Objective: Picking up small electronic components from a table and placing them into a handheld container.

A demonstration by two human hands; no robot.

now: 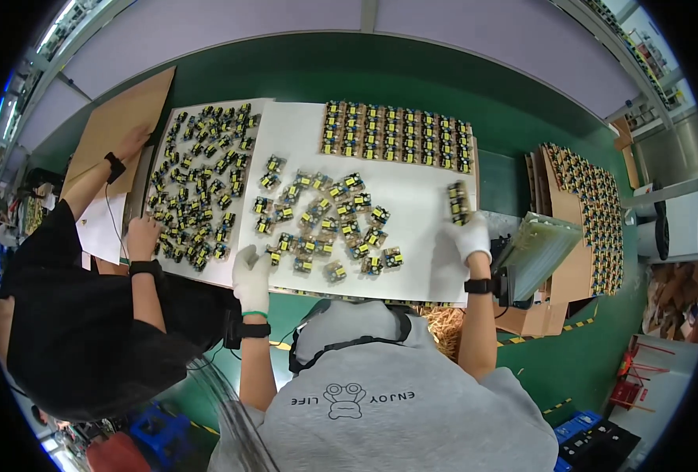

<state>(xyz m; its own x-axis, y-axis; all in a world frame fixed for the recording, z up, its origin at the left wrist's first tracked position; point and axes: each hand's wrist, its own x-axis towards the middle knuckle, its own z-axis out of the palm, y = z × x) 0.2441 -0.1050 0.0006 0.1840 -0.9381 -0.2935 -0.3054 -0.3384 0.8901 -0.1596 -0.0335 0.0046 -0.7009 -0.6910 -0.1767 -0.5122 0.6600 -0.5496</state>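
In our gloved right hand (472,236), the fingers grasp a strip of circuit boards (457,203) above the right part of the white sheet (424,236). Our gloved left hand (251,279) is at the sheet's near left, its fingertips beside a small circuit board (273,255); we cannot tell whether they grip it. Loose boards (317,211) lie scattered mid-sheet, and neat columns of boards (388,134) fill its far right. To our left, a co-worker's 2 hands (143,237) are near another patch of boards (199,181).
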